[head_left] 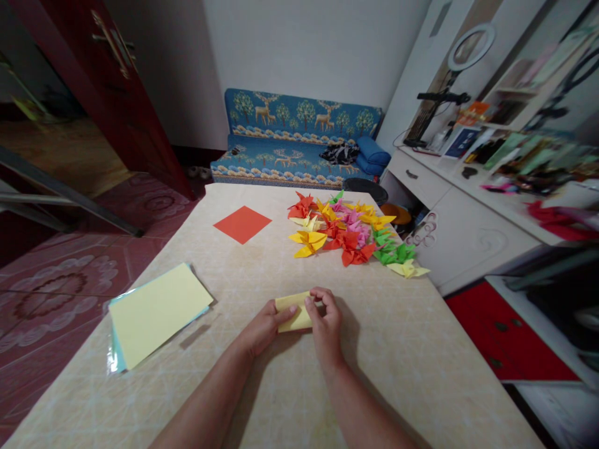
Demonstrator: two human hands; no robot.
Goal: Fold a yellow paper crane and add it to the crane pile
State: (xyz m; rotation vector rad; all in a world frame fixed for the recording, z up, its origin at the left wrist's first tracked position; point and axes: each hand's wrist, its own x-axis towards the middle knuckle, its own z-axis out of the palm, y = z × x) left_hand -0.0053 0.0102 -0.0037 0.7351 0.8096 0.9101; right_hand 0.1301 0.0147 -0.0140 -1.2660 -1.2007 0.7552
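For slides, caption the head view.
Left hand and right hand hold folded yellow paper over a table bearing a red sheet and colorful paper figures.

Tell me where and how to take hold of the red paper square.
Probably best by the near corner of the red paper square, coming in low from the near side: raise it with a fingertip, then pinch. The square lies flat, with no upright edge to grasp, and that corner points toward the viewer.

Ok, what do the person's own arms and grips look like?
The left grip and right grip are bare human hands, with no gloves visible. The left forearm and right forearm show no sleeves, watches, cables or markings.
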